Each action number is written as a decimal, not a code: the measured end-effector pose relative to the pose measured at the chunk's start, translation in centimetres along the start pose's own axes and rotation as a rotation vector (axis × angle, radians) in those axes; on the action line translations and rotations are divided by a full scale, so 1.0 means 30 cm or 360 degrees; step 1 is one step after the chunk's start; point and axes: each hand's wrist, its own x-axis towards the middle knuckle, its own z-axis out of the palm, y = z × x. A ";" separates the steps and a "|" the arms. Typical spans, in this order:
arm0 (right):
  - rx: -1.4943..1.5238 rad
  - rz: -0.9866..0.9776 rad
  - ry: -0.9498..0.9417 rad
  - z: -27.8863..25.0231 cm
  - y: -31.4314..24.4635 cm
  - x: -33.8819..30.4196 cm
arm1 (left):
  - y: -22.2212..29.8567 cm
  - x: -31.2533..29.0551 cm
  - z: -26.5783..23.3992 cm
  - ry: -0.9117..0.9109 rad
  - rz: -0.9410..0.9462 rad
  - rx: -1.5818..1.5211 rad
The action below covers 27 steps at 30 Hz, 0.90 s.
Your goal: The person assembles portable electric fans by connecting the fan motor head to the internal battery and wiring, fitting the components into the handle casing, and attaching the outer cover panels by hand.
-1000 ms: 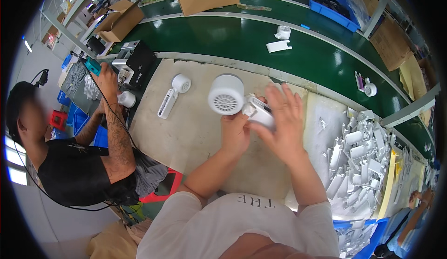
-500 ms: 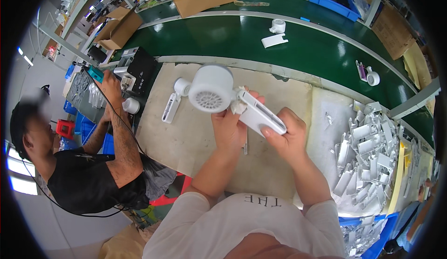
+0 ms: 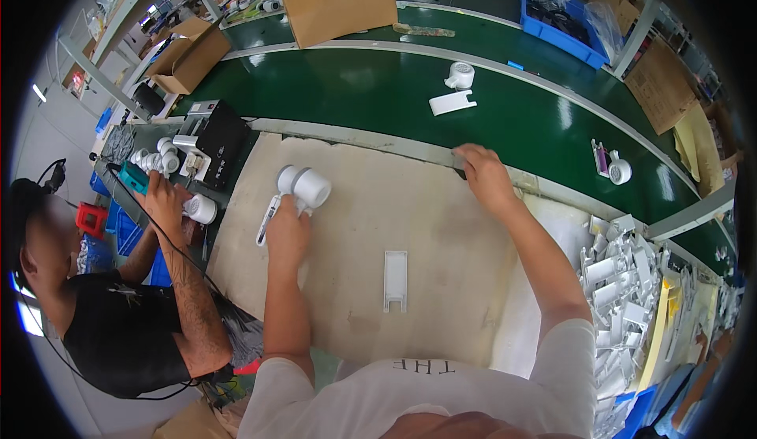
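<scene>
Gripping a white plastic handheld device with a drum-shaped head (image 3: 315,190), the left hand (image 3: 289,234) rests on the left part of the beige-covered surface (image 3: 449,281), hiding much of the handle. Just beside that head shows a second white round-headed device (image 3: 285,179), partly covered. The right hand (image 3: 487,175) reaches to the surface's far edge, fingers bent; whether it holds anything, I cannot tell. Between the forearms lies a flat white rectangular plastic cover (image 3: 396,275). Right of the right forearm, small white plastic parts (image 3: 607,269) form a heap.
</scene>
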 end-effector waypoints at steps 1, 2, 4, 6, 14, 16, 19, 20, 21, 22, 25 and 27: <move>-0.0113 -0.0059 0.0054 0.026 0.034 0.064 | -0.011 0.015 0.007 -0.0047 -0.0155 0.0083; -0.0297 -0.0077 0.0015 0.069 0.080 0.124 | -0.013 0.024 0.017 -0.0094 -0.0309 0.0168; -0.0705 -0.0221 -0.0012 0.129 0.121 0.251 | -0.013 0.004 0.034 0.0184 -0.0049 0.0260; -0.0789 -0.0009 -0.0271 0.160 0.119 0.359 | 0.020 0.003 0.041 0.0454 0.0218 0.0344; -0.0615 0.0008 -0.0127 0.082 0.092 0.352 | 0.087 -0.049 0.127 -0.0095 0.0299 -0.1313; -0.0199 -0.0097 0.0179 0.040 0.018 0.275 | 0.136 -0.052 0.128 -0.0763 -0.0369 -0.2265; 0.0096 -0.0190 0.0490 -0.049 -0.140 0.112 | 0.290 -0.027 0.130 -0.1280 -0.0884 -0.2826; 0.0124 -0.0308 0.0473 -0.055 -0.184 0.053 | 0.327 -0.024 0.142 -0.1367 -0.0855 -0.2999; 0.0139 -0.0420 0.0489 -0.077 -0.222 -0.018 | 0.367 -0.027 0.143 -0.1473 -0.0785 -0.3161; 0.0026 -0.0576 0.0465 -0.097 -0.253 -0.093 | 0.394 -0.033 0.138 -0.1466 -0.0824 -0.3186; -0.0211 -0.1013 0.0420 -0.137 -0.327 -0.248 | 0.471 -0.084 0.127 -0.1623 -0.0782 -0.3166; -0.0249 -0.1000 0.0313 -0.146 -0.370 -0.321 | 0.491 -0.146 0.135 -0.1592 -0.0832 -0.3075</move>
